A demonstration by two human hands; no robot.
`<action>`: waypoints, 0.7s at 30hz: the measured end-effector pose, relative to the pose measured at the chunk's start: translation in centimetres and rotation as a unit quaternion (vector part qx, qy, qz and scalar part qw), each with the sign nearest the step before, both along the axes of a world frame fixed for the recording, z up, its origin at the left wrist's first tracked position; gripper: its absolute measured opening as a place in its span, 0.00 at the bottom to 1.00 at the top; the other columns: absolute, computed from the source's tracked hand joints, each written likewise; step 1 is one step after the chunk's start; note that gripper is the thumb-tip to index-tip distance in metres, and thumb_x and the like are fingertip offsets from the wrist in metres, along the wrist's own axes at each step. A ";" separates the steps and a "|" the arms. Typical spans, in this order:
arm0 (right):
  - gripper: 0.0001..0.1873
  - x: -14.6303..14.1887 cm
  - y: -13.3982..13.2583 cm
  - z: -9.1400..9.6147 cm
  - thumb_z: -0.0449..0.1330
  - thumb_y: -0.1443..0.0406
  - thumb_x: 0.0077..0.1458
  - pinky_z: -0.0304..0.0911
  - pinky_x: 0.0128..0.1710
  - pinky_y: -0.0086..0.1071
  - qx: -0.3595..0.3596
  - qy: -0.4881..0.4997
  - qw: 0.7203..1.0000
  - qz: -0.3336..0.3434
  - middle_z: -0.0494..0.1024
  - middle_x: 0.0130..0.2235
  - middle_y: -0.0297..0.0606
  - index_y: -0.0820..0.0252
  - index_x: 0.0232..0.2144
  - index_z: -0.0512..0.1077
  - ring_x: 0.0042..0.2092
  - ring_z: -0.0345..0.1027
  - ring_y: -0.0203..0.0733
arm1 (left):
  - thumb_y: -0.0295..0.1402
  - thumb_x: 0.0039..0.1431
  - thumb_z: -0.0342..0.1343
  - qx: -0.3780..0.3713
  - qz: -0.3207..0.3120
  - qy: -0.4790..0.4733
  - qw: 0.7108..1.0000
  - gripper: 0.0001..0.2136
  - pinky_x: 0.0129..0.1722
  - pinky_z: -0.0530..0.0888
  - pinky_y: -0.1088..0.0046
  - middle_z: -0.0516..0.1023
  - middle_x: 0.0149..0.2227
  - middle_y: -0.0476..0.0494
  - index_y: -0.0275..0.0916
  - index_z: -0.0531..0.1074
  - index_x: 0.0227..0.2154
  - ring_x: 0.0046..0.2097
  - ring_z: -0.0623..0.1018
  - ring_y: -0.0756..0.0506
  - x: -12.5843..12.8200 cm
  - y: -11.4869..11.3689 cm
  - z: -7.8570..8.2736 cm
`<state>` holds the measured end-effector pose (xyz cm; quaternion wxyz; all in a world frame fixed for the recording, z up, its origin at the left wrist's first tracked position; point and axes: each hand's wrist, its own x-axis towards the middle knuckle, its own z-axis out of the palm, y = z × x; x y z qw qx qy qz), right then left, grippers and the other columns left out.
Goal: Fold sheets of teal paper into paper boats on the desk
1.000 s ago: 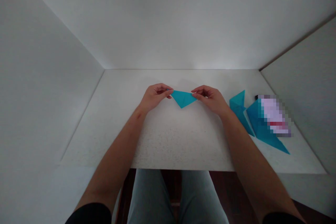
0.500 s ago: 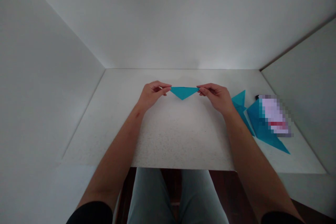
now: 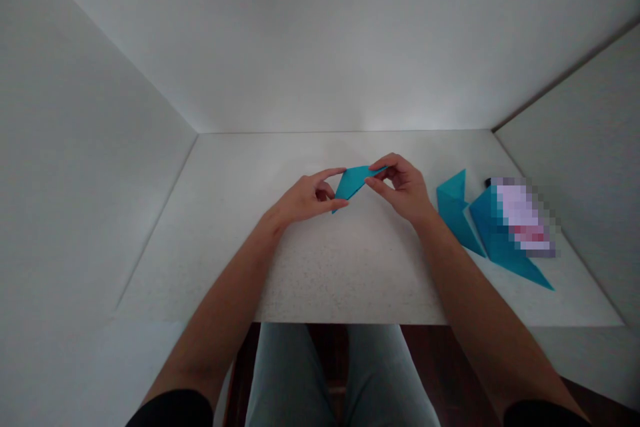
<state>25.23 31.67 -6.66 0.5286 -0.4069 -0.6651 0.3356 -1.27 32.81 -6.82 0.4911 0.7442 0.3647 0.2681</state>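
A small folded piece of blue paper point(image 3: 353, 181) is held just over the white table, slanting from lower left to upper right. My left hand point(image 3: 313, 197) grips its left part, index finger on the upper edge and thumb along the lower edge. At the other end, my right hand point(image 3: 403, 185) pinches the right corner between thumb and fingers. Part of that corner is hidden behind the right fingers.
On the right of the white table point(image 3: 350, 267) lie two larger folded blue papers, one smaller point(image 3: 455, 210) and one longer point(image 3: 500, 240). A blurred-out object point(image 3: 525, 213) rests over the longer one. White walls enclose the back and sides.
The blue paper has turned from level to slanted, its left end now lower. My left hand has moved right and spread its grip from a corner pinch to both edges.
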 end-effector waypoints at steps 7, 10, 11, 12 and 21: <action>0.35 -1.5 -1.0 -0.5 0.75 0.47 0.57 0.70 0.32 0.33 -0.037 -0.023 0.996 0.081 0.71 0.36 0.30 0.48 0.60 0.70 0.31 0.66 0.37 | 0.42 0.61 0.70 0.012 -0.028 -0.010 0.999 0.40 0.32 0.74 0.74 0.84 0.32 0.49 0.39 0.63 0.73 0.30 0.80 0.49 0.3 -0.5 -0.5; 0.36 -1.6 -1.1 -0.5 0.72 0.49 0.60 0.70 0.33 0.33 -0.042 -0.061 0.992 0.102 0.71 0.37 0.31 0.48 0.65 0.67 0.33 0.66 0.37 | 0.42 0.60 0.69 0.014 -0.015 -0.019 1.000 0.38 0.34 0.75 0.72 0.85 0.33 0.46 0.38 0.65 0.70 0.31 0.81 0.47 0.3 -0.4 -0.5; 0.35 -1.7 -1.1 -0.5 0.71 0.50 0.61 0.70 0.33 0.33 -0.043 -0.073 0.991 0.101 0.71 0.37 0.32 0.49 0.65 0.67 0.33 0.66 0.37 | 0.42 0.60 0.69 0.016 -0.012 -0.017 1.000 0.38 0.34 0.75 0.72 0.84 0.33 0.47 0.38 0.65 0.70 0.31 0.81 0.47 0.4 -0.4 -0.5; 0.35 -1.7 -1.1 -0.5 0.70 0.50 0.62 0.70 0.34 0.33 -0.043 -0.083 0.991 0.100 0.72 0.39 0.33 0.49 0.66 0.67 0.33 0.66 0.37 | 0.42 0.60 0.69 0.019 -0.011 -0.013 1.000 0.37 0.34 0.75 0.72 0.84 0.33 0.47 0.38 0.65 0.70 0.31 0.81 0.47 0.4 -0.3 -0.6; 0.38 -2.2 -1.2 -0.7 0.66 0.54 0.65 0.73 0.37 0.36 -0.024 -0.111 0.987 0.115 0.77 0.48 0.40 0.48 0.73 0.62 0.37 0.69 0.40 | 0.41 0.62 0.68 0.043 -0.025 -0.002 0.999 0.42 0.33 0.75 0.71 0.85 0.33 0.46 0.38 0.57 0.75 0.31 0.81 0.47 0.5 -0.5 -0.6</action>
